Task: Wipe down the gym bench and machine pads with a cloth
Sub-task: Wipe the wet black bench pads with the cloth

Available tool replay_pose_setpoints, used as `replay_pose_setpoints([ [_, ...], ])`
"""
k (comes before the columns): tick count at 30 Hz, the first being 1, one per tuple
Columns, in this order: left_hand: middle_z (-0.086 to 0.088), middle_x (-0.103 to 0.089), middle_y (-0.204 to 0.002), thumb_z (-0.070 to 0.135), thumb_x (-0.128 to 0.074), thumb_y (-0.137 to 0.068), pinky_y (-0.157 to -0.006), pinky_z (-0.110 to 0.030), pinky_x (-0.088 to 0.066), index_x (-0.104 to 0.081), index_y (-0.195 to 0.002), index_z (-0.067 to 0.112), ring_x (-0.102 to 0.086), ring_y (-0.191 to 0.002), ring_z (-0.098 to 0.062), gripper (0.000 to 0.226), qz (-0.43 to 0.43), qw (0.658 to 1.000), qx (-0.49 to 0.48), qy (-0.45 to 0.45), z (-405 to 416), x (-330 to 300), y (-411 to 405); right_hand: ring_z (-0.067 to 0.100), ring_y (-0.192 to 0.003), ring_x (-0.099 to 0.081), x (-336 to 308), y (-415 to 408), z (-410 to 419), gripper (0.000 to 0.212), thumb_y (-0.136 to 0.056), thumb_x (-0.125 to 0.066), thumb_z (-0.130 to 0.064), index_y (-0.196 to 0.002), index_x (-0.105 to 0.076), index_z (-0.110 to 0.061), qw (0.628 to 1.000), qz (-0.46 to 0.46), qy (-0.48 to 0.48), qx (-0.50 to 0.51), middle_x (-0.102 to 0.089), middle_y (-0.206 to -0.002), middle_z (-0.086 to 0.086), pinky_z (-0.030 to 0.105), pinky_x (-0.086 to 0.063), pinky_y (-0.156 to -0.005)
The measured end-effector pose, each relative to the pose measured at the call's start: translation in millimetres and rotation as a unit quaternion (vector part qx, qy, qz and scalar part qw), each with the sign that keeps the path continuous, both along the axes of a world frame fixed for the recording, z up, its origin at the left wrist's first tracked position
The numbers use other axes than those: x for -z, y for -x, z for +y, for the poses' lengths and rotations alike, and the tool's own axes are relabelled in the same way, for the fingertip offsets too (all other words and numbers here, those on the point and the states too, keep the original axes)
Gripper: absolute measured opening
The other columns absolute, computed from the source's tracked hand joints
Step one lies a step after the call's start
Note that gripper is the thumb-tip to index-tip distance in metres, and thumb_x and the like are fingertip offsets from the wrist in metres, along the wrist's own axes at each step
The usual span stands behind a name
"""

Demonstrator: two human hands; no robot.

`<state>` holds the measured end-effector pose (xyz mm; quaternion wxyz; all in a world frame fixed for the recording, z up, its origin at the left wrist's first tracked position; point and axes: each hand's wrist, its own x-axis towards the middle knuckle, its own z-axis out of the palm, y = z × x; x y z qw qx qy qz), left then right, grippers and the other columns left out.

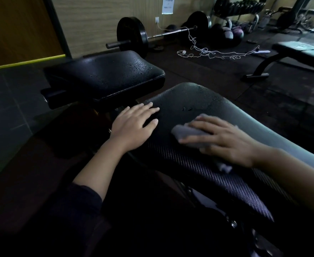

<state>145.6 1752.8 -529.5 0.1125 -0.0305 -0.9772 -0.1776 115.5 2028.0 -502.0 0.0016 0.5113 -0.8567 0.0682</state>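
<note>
The person's dark sleeve (78, 206) is lying nearest the head camera, its left hand (134, 125) resting flat, fingers straight, on the near end edge of the textured back pad (198, 164), probably bracing the body. The right hand (224, 140) is pressing a grey cloth (185, 132) under spread, straight fingers, mid-pad, just short of droplets (187, 109) awaiting wiping. Beyond, the seat pad (104, 75) is showing more droplets near its far right corner.

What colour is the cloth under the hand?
The cloth looks pale grey-lilac, seen in the head view.
</note>
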Motion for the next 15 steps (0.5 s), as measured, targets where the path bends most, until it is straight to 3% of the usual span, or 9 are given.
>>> replay_pose_setpoints([
  [3,0.021,-0.024,-0.156,0.041,-0.033,-0.102,-0.117,-0.027,-0.001,-0.037,-0.144,0.043,-0.014,-0.144,0.000,0.042,0.001,1.000,0.000,-0.005,0,-1,1,0.016,-0.145,-0.011,-1,14,-22,0.045,-0.087,-0.017,-0.061,-0.129,-0.017,-0.075,0.995,0.000,-0.006,0.095,-0.018,-0.157,-0.020,0.041,-0.011,-0.118],
  [6,0.019,-0.027,-0.155,0.037,-0.027,-0.103,-0.117,-0.027,-0.003,-0.040,-0.142,0.041,-0.017,-0.144,-0.001,0.042,0.006,1.000,0.005,-0.019,0,0,3,0.019,-0.145,-0.010,2,-9,-56,0.049,-0.083,-0.008,-0.062,-0.131,-0.010,-0.071,0.995,0.028,-0.021,0.098,-0.017,-0.158,-0.016,0.043,-0.014,-0.115],
  [10,0.020,-0.025,-0.155,0.032,-0.029,-0.104,-0.117,-0.027,-0.002,-0.039,-0.142,0.042,-0.015,-0.144,0.000,0.041,-0.008,1.000,0.007,-0.025,0,-3,3,0.024,-0.145,-0.017,2,-39,-44,0.047,-0.093,-0.025,-0.050,-0.138,-0.033,-0.057,0.999,0.027,-0.017,-0.015,-0.026,-0.157,-0.010,0.051,-0.021,-0.114],
  [12,0.021,-0.023,-0.156,0.036,-0.031,-0.103,-0.117,-0.027,0.000,-0.037,-0.143,0.044,-0.013,-0.144,0.001,0.041,-0.019,1.000,0.006,-0.018,1,-4,1,0.023,-0.145,-0.019,0,-40,-20,0.045,-0.095,-0.033,-0.042,-0.138,-0.043,-0.047,0.996,0.014,-0.009,-0.085,-0.029,-0.156,-0.008,0.048,-0.021,-0.115],
  [15,0.023,-0.022,-0.155,0.043,-0.030,-0.101,-0.118,-0.029,-0.003,-0.034,-0.144,0.045,-0.013,-0.144,-0.001,0.043,-0.049,0.999,-0.006,-0.001,3,-11,1,0.021,-0.140,-0.030,-4,-20,17,0.044,-0.095,-0.035,-0.035,-0.136,-0.050,-0.041,0.997,0.018,0.030,-0.070,-0.042,-0.148,-0.001,0.038,-0.019,-0.116],
])
